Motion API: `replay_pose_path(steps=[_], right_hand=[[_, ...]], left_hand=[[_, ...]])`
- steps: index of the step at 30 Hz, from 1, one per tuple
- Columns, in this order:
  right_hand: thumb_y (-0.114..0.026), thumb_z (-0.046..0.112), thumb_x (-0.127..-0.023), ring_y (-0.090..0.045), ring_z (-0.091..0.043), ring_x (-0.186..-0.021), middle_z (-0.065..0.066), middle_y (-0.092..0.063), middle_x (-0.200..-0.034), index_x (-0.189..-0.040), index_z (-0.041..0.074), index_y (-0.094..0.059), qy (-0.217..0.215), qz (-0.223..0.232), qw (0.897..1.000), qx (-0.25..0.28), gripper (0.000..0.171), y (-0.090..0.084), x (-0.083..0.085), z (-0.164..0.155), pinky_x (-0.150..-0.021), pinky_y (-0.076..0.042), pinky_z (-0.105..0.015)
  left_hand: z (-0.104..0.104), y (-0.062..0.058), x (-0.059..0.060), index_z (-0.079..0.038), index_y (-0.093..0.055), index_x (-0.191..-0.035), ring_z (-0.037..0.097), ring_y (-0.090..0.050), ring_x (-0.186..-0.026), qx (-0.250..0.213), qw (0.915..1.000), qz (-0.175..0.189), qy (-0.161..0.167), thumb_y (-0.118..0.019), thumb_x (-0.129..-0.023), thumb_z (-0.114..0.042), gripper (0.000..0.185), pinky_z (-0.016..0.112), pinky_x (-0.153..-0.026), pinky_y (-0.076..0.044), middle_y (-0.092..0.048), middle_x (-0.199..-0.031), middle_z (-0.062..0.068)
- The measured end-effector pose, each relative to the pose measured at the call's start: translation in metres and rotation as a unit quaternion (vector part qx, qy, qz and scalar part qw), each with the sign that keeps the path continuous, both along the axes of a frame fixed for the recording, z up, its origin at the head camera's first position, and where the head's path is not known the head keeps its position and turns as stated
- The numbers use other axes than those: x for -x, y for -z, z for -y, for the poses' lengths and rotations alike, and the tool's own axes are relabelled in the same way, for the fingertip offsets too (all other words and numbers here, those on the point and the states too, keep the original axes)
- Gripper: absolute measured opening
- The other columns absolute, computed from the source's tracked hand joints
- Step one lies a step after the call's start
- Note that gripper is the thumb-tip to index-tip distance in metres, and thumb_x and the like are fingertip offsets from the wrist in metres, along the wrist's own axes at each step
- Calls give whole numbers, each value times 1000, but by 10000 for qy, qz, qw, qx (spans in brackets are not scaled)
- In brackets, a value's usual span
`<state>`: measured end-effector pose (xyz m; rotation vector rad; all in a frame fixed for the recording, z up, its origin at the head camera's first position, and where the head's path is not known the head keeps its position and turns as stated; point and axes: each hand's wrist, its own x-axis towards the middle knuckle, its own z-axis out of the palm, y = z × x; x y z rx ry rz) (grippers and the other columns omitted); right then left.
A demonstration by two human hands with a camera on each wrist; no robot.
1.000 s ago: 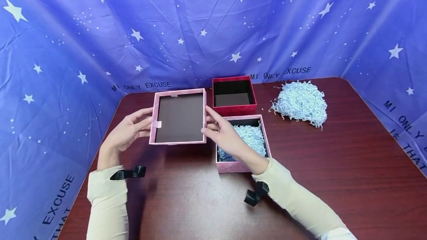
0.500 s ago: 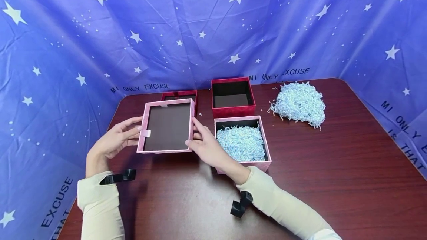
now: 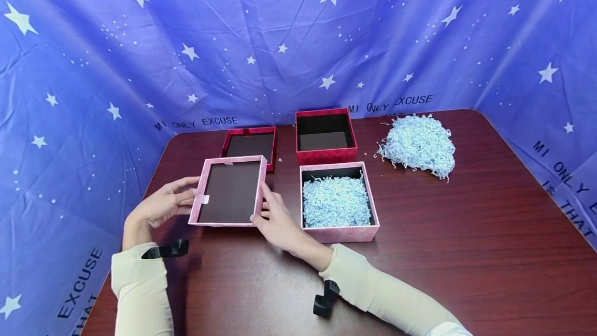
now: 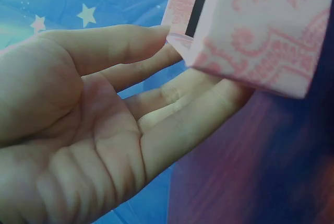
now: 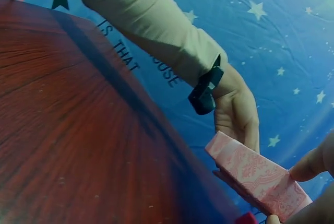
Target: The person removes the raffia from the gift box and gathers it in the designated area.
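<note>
A pink patterned box lid [image 3: 228, 191], its dark inside facing up, is held between both hands above the left part of the table. The left hand [image 3: 160, 206] grips its left wall, and in the left wrist view the thumb is at the rim with the fingers [image 4: 188, 114] reaching underneath. On the opposite side the right hand [image 3: 277, 222] pinches the right wall near the front corner; the right wrist view shows that wall's pink pattern between thumb and fingers. To the right of it stands the pink box [image 3: 340, 234], filled with light blue shredded paper [image 3: 336, 201].
Behind the lid lies a red box lid [image 3: 252, 144], inside up and partly hidden. A red box [image 3: 326, 154] with a dark interior stands behind the pink box. Loose blue shredded paper [image 3: 417, 144] is heaped at the back right. A starry blue curtain [image 3: 261, 30] surrounds the table.
Both hands have carried the pink lid leftward, then down and toward the front. The red lid behind it and the pink box's filling have come into view.
</note>
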<state>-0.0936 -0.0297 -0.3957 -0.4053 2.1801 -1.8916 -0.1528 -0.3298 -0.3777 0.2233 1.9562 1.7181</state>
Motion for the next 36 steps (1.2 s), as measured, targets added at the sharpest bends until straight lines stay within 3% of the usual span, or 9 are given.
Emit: replay_pose_path(steps=[9, 23, 29, 36], right_hand=[[-58, 3, -88, -59, -30, -108, -21, -35, -138, -153, 10, -17, 77, 191, 9995, -243, 77, 18, -1, 4, -91, -53, -38], [-51, -3, -82, -53, -28, -110, -19, -29, -142, -151, 0, -16, 344, 734, 9966, -167, 78, 35, 0, 7, -95, -47, -37], [-51, -3, -81, -50, -35, -120, -21, -28, -144, -151, -2, -17, 389, 680, 9968, -170, 78, 36, 2, 6, -104, -42, -44], [-52, -2, -81, -51, -30, -116, -20, -29, -145, -151, -1, -18, 446, 679, 9963, -272, 77, 40, 4, 6, -102, -42, -40]], left_hand=[[1, 16, 0, 5, -23, -145, 15, -66, -102, 446, 9987, 227, 27, -45, -101, -10, 51, 40, -86, -56, -66, -111, 4], [-7, 30, 1, 6, -27, -144, 16, -64, -100, 779, 9957, 483, -130, -48, -99, -8, 52, 46, -88, -55, -65, -111, 7], [-7, 30, 3, 7, -27, -145, 16, -64, -100, 908, 9947, 463, -139, -49, -99, -9, 53, 47, -89, -55, -65, -111, 7], [-9, 29, 3, 7, -28, -145, 17, -64, -100, 1032, 9934, 493, -132, -50, -98, -10, 54, 48, -90, -54, -64, -114, 11]])
